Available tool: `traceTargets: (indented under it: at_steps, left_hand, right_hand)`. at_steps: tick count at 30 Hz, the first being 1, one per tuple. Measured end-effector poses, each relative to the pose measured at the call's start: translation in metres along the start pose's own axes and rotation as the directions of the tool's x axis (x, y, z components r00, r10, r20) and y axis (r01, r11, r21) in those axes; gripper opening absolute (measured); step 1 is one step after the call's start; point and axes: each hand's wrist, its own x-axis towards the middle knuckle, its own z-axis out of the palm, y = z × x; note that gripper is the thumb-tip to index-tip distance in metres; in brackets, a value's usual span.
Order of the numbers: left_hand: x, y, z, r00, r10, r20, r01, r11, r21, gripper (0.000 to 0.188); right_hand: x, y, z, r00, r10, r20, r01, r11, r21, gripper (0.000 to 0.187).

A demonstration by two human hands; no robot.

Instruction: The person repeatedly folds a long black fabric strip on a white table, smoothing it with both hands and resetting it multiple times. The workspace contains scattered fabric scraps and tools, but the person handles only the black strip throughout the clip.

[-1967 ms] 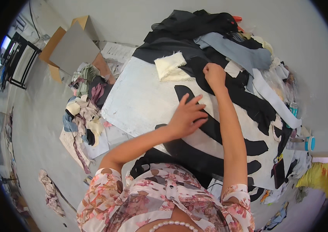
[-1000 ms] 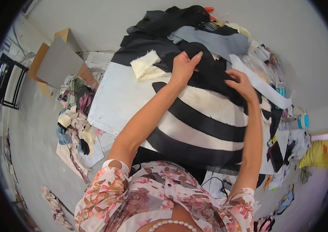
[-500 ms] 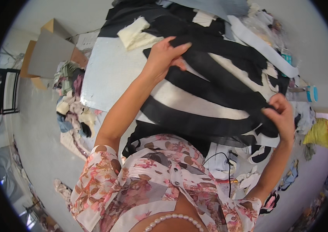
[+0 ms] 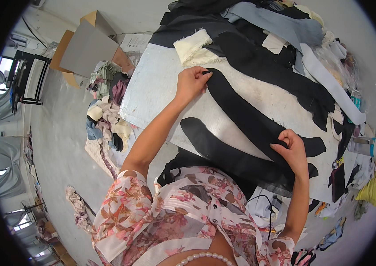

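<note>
A long curved black fabric strip stretches slantwise over the pale table top. My left hand pinches its narrow far-left end between thumb and fingers. Farther right, my right hand has its thumb and fingers closed on the strip's near edge, partly covering it. Nearer my body lies a second curved black strip, somewhat sheer along its lower edge and apart from my left hand. Beyond the held strip, a larger black cloth is spread on the table.
A frayed cream scrap lies past my left hand. Grey-blue cloth and a white band cover the far right. Fabric scraps are heaped left of the table, near a cardboard box. A blue-rimmed container stands right.
The overlapping black pieces have come apart, one now lying flat beyond the held strip. My right hand has moved left and nearer along the fabric. The whole view has shifted.
</note>
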Motion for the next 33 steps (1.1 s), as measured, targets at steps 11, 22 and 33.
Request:
traceTargets:
  at_steps: [11, 22, 33]
  left_hand:
    - [0.024, -0.019, -0.002, 0.977, 0.206, -0.063, -0.160, 0.890, 0.426, 0.019]
    - [-0.031, -0.004, 0.013, 0.749, 0.511, 0.422, -0.640, 0.390, 0.662, 0.055]
    - [-0.036, -0.010, 0.007, 0.715, 0.351, 0.604, -0.698, 0.308, 0.647, 0.070]
  right_hand:
    - [0.018, 0.001, 0.008, 0.999, 0.010, -0.049, -0.012, 0.998, -0.056, 0.028]
    - [0.023, -0.001, 0.005, 0.997, -0.051, -0.060, 0.037, 0.977, -0.210, 0.028]
    - [0.029, 0.014, 0.002, 0.975, -0.131, -0.177, 0.081, 0.961, -0.263, 0.027]
